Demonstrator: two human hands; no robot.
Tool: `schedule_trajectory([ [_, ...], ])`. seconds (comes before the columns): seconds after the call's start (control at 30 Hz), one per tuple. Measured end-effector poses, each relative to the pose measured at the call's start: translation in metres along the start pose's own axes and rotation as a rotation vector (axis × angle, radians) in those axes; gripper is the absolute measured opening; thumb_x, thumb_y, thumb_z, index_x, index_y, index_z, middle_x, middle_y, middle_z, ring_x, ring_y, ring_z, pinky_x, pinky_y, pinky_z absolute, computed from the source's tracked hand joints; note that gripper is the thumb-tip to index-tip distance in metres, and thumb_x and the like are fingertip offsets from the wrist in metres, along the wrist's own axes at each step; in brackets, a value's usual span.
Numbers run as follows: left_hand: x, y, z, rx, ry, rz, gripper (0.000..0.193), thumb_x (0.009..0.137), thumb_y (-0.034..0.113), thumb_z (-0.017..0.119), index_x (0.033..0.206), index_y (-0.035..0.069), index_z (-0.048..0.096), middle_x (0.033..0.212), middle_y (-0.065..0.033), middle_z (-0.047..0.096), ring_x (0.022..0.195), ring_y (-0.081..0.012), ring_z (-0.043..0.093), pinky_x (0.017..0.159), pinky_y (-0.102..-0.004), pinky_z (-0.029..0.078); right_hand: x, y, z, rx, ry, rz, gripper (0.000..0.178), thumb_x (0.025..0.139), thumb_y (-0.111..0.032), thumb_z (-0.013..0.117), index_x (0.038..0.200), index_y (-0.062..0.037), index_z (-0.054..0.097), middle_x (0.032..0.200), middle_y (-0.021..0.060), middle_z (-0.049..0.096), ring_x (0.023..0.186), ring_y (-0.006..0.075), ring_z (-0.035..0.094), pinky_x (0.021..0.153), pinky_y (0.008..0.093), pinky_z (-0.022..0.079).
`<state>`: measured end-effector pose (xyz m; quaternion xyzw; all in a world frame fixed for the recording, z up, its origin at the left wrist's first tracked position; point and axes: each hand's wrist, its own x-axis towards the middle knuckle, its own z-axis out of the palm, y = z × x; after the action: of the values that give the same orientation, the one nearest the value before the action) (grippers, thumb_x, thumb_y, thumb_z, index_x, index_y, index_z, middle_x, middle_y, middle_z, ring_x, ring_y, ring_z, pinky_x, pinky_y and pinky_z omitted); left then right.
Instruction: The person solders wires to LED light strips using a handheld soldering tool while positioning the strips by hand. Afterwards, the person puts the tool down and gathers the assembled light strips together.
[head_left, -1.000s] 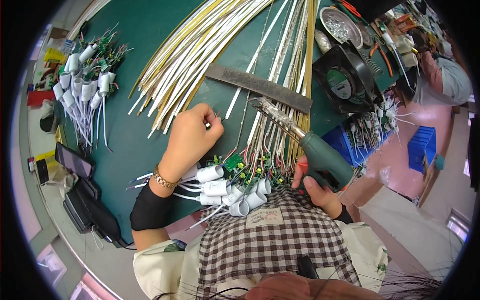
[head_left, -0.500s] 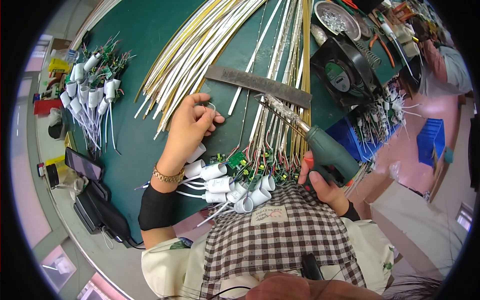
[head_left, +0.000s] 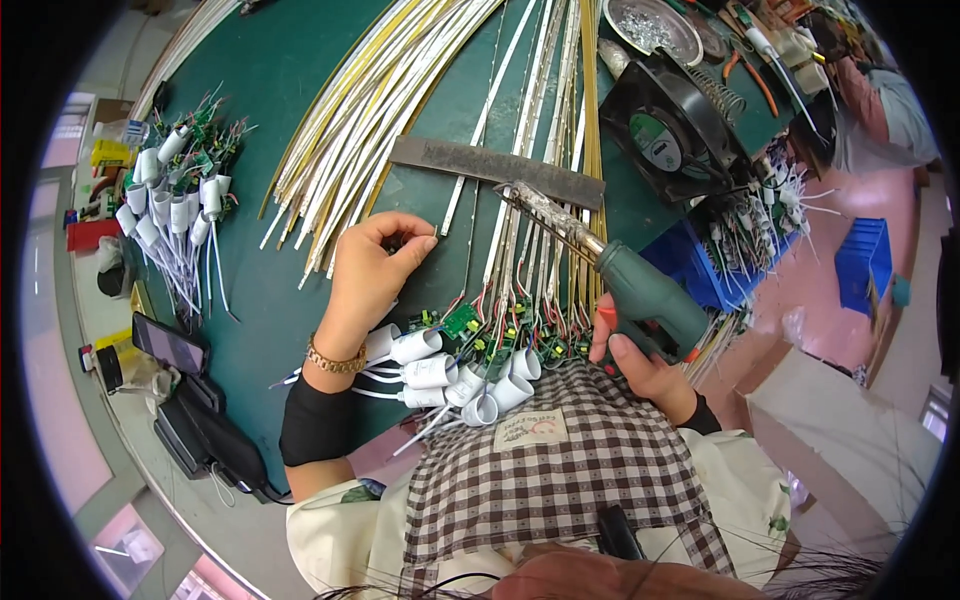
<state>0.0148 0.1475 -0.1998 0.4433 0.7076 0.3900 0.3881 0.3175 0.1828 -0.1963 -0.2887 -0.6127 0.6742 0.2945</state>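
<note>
The green bench (head_left: 280, 120) is crowded: a fan of long white and yellow strips (head_left: 400, 130) runs across it from the top, pinned under a flat grey metal bar (head_left: 495, 170), with a black cooling fan (head_left: 670, 125) and a round metal dish (head_left: 655, 25) further up on the right and a blue bin (head_left: 700, 275) full of wired parts beside them. Off to the left lies a heap of white tube-shaped housings (head_left: 165, 200) with their leads, and a dark phone (head_left: 170, 345) near the bench edge. Close to the person's chest sits another cluster of white housings (head_left: 450, 375) and small green circuit boards (head_left: 470, 320) with red and white wires, right between the two arms. The left hand (head_left: 370, 275) rests on the bench below the strip ends, wrist bent, a bracelet on it, thumb and forefinger pinched together on something small and dark that I cannot make out. The right hand (head_left: 640, 365) is wrapped tight around the grip of a green soldering gun (head_left: 640, 295), forefinger by its red trigger, its long tip (head_left: 525, 200) angled up and left so that it lies over the strips just below the metal bar, near the left hand's fingertips but apart from them.
</note>
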Motion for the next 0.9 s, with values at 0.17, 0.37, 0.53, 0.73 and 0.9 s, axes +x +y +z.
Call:
schedule_trajectory([
  [0.17,0.002,0.004,0.002,0.212,0.022,0.152,0.006,0.075,0.005,0.067,0.079,0.000,0.066,0.069,-0.0058,0.058,0.062,-0.0146,0.054,0.060,-0.0271,0.044,-0.002,0.001,-0.002,0.014,-0.005,0.038,0.038,0.086,-0.010,0.049,0.123,-0.0018,0.042,0.080,0.0104,0.057,0.066,0.0150,0.055,0.063,0.0277,0.046],
  [0.37,0.004,0.007,0.007,0.380,0.015,0.087,0.011,0.067,0.010,0.064,0.072,0.000,0.063,0.069,-0.0112,0.060,0.061,-0.0220,0.057,0.059,-0.0311,0.046,0.000,0.009,-0.006,0.008,-0.078,0.071,0.039,0.087,-0.012,0.053,0.123,-0.0019,0.044,0.083,0.0097,0.057,0.068,0.0137,0.056,0.063,0.0270,0.047],
  [0.53,0.007,0.013,0.007,0.437,-0.023,0.034,0.011,0.065,0.010,0.064,0.069,0.001,0.062,0.070,-0.0118,0.060,0.061,-0.0242,0.058,0.059,-0.0327,0.046,0.004,0.013,-0.001,0.047,-0.120,0.099,0.038,0.086,-0.013,0.055,0.121,-0.0025,0.045,0.085,0.0084,0.057,0.069,0.0126,0.057,0.063,0.0263,0.047],
  [0.73,0.007,0.019,0.007,0.530,-0.052,0.078,0.009,0.064,0.009,0.064,0.067,0.002,0.060,0.070,-0.0113,0.059,0.062,-0.0253,0.058,0.060,-0.0339,0.047,0.011,0.013,0.010,-0.140,-0.154,0.083,0.011,0.071,-0.003,0.066,0.081,-0.0011,0.064,0.079,0.0053,0.065,0.068,0.0184,0.064,0.062,0.0269,0.050],
  [0.9,0.007,0.019,0.004,0.526,-0.095,0.096,0.007,0.064,0.008,0.063,0.066,0.001,0.061,0.070,-0.0109,0.059,0.064,-0.0249,0.058,0.061,-0.0337,0.047,0.008,0.006,0.015,-0.054,-0.090,0.141,0.015,0.070,-0.004,0.067,0.084,-0.0013,0.061,0.077,0.0064,0.064,0.068,0.0208,0.063,0.062,0.0271,0.050],
])
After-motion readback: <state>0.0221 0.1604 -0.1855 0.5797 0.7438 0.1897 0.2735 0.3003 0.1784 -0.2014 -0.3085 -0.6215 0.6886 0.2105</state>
